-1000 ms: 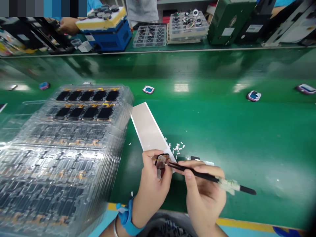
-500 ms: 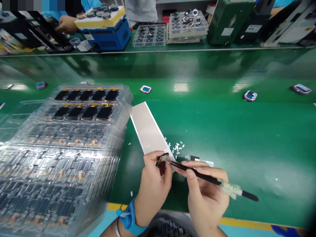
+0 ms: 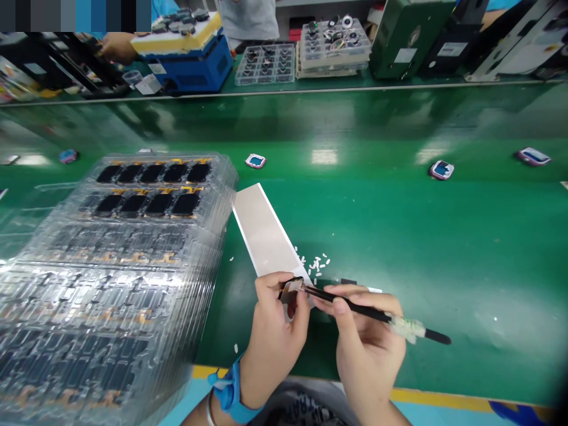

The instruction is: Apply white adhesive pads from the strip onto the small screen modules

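Note:
My left hand (image 3: 279,331), with a blue strap at the wrist, pinches a small display screen (image 3: 291,286) by its edges, tilted, its pale back showing. My right hand (image 3: 366,331) is closed around black tweezers (image 3: 359,307) that have clear tape wrapped near the rear end. The tweezer tips touch or nearly touch the screen's right edge; the exact contact is too small to tell. Beneath the left fingers lies a long beige strip with white borders (image 3: 268,228). Small white pieces (image 3: 316,264) are scattered right of the strip. Behind my right fingers a dark flat piece (image 3: 348,281) is partly hidden.
Stacked clear plastic trays (image 3: 133,260) fill the left, the top one holding black screens (image 3: 153,173) in its far rows. Watch-like cases (image 3: 255,161) sit spaced along the green belt. Across it stand a blue machine (image 3: 190,68), parts trays (image 3: 265,63) and a co-worker's hand (image 3: 119,47).
The tweezers and my right hand have shifted slightly left, with the tweezers' rear end moving up and left. The cases on the belt appear slightly farther left. My left hand keeps its hold.

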Action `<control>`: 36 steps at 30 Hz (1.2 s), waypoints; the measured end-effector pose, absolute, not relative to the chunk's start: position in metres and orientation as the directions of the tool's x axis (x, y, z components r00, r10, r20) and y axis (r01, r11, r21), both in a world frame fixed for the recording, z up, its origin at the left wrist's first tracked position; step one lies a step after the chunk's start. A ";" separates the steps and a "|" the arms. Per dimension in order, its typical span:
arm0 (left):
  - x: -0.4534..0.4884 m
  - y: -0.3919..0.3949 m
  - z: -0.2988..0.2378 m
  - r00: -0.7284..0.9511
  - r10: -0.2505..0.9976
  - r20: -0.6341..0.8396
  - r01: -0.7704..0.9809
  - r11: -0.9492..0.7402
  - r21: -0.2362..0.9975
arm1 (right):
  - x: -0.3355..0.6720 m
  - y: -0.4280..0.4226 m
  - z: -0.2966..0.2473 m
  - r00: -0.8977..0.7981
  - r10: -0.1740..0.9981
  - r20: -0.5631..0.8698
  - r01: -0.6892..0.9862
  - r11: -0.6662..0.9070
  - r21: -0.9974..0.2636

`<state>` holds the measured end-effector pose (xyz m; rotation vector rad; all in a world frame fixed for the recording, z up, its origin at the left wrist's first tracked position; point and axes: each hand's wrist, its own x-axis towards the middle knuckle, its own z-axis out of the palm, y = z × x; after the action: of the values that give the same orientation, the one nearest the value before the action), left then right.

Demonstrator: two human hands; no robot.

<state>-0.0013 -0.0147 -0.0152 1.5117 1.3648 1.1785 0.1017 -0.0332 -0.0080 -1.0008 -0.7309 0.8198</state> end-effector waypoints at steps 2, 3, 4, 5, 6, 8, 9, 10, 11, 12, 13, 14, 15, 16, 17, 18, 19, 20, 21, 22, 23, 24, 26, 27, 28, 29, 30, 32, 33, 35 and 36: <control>-0.002 -0.014 -0.014 0.022 0.995 0.101 0.234 -0.104 0.967 | 0.101 -0.033 -0.009 0.504 0.855 0.117 -0.265 0.283 -0.922; -0.002 -0.014 -0.014 0.037 0.996 0.084 0.212 -0.090 0.973 | 0.101 -0.033 -0.009 0.514 0.852 0.097 -0.272 0.269 -0.924; -0.002 -0.014 -0.013 0.051 0.996 0.067 0.197 -0.076 0.977 | 0.101 -0.032 -0.010 0.526 0.848 0.072 -0.282 0.253 -0.925; -0.002 -0.013 -0.013 0.064 0.997 0.050 0.192 -0.062 0.979 | 0.101 -0.032 -0.011 0.527 0.849 0.043 -0.299 0.233 -0.925; -0.002 -0.013 -0.013 0.073 0.997 0.038 0.199 -0.052 0.979 | 0.101 -0.032 -0.012 0.515 0.857 0.011 -0.326 0.207 -0.923; -0.003 -0.013 -0.013 0.078 0.997 0.018 0.230 -0.036 0.972 | 0.102 -0.033 -0.014 0.453 0.889 -0.062 -0.397 0.139 -0.907; -0.003 -0.013 -0.014 0.078 0.997 0.011 0.244 -0.030 0.969 | 0.103 -0.033 -0.014 0.418 0.904 -0.093 -0.432 0.107 -0.895; -0.004 -0.013 -0.014 0.080 0.997 0.004 0.252 -0.024 0.967 | 0.103 -0.033 -0.015 0.387 0.915 -0.118 -0.462 0.081 -0.883; -0.004 -0.013 -0.014 0.081 0.997 -0.001 0.255 -0.020 0.967 | 0.104 -0.033 -0.015 0.365 0.921 -0.135 -0.484 0.063 -0.873; -0.004 -0.013 -0.014 0.083 0.997 -0.007 0.251 -0.014 0.968 | 0.105 -0.033 -0.015 0.351 0.925 -0.146 -0.499 0.053 -0.865; -0.005 -0.013 -0.014 0.090 0.996 -0.014 0.240 -0.008 0.971 | 0.106 -0.033 -0.014 0.342 0.928 -0.147 -0.506 0.050 -0.861; -0.005 -0.013 -0.013 0.099 0.995 -0.023 0.225 0.000 0.974 | 0.106 -0.033 -0.013 0.338 0.930 -0.143 -0.505 0.051 -0.862; -0.005 -0.012 -0.013 0.107 0.994 -0.033 0.207 0.010 0.978 | 0.107 -0.032 -0.013 0.347 0.928 -0.132 -0.494 0.061 -0.868; -0.005 -0.012 -0.012 0.112 0.993 -0.042 0.186 0.020 0.982 | 0.108 -0.032 -0.012 0.370 0.922 -0.118 -0.473 0.077 -0.877; -0.005 -0.012 -0.011 0.114 0.992 -0.048 0.166 0.029 0.986 | 0.109 -0.032 -0.011 0.401 0.911 -0.095 -0.444 0.102 -0.890; -0.005 -0.011 -0.010 0.113 0.992 -0.052 0.151 0.034 0.988 | 0.109 -0.032 -0.010 0.431 0.900 -0.066 -0.408 0.129 -0.904; -0.004 -0.011 -0.009 0.106 0.993 -0.050 0.142 0.035 0.989 | 0.109 -0.033 -0.009 0.456 0.890 -0.027 -0.368 0.161 -0.916; -0.004 -0.011 -0.008 0.101 0.994 -0.045 0.135 0.031 0.990 | 0.109 -0.034 -0.008 0.473 0.881 0.024 -0.326 0.200 -0.924; -0.003 -0.011 -0.008 0.098 0.994 -0.037 0.132 0.024 0.991 | 0.109 -0.035 -0.007 0.482 0.872 0.084 -0.279 0.243 -0.929; -0.003 -0.011 -0.008 0.095 0.995 -0.025 0.134 0.012 0.991 | 0.108 -0.037 -0.007 0.485 0.862 0.150 -0.226 0.288 -0.931; -0.003 -0.011 -0.009 0.090 0.996 -0.012 0.146 -0.001 0.989 | 0.107 -0.038 -0.006 0.487 0.847 0.213 -0.167 0.329 -0.929; -0.002 -0.011 -0.009 0.081 0.997 0.004 0.167 -0.017 0.986 | 0.106 -0.039 -0.006 0.488 0.831 0.268 -0.106 0.361 -0.926; -0.002 -0.011 -0.011 0.065 0.997 0.041 0.220 -0.054 0.974 | 0.103 -0.041 -0.006 0.486 0.806 0.339 -0.009 0.393 -0.920; -0.003 -0.011 -0.011 0.058 0.997 0.058 0.247 -0.070 0.967 | 0.102 -0.041 -0.007 0.485 0.799 0.355 0.018 0.397 -0.918; -0.003 -0.011 -0.012 0.054 0.996 0.069 0.270 -0.081 0.960 | 0.100 -0.041 -0.007 0.485 0.796 0.362 0.031 0.398 -0.917; -0.003 -0.011 -0.012 0.052 0.996 0.074 0.287 -0.086 0.954 | 0.099 -0.041 -0.007 0.486 0.795 0.363 0.035 0.398 -0.917; -0.004 -0.011 -0.013 0.054 0.995 0.079 0.299 -0.091 0.950 | 0.098 -0.040 -0.007 0.488 0.792 0.368 0.037 0.402 -0.915; -0.004 -0.011 -0.013 0.061 0.996 0.072 0.312 -0.088 0.946 | 0.097 -0.040 -0.007 0.491 0.783 0.382 0.051 0.412 -0.910; -0.004 -0.011 -0.013 0.063 0.996 0.067 0.315 -0.084 0.945 | 0.096 -0.039 -0.007 0.492 0.778 0.391 0.060 0.418 -0.907; -0.005 -0.012 -0.014 0.062 0.996 0.058 0.317 -0.075 0.945 | 0.096 -0.039 -0.007 0.494 0.778 0.389 0.062 0.415 -0.908; -0.005 -0.012 -0.014 0.060 0.997 0.052 0.315 -0.069 0.946 | 0.096 -0.038 -0.008 0.497 0.784 0.373 0.047 0.405 -0.913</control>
<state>-0.0046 -0.0118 -0.0137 1.5146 1.3731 1.0459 0.0956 -0.0383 -0.0077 -1.0653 -0.9539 0.5666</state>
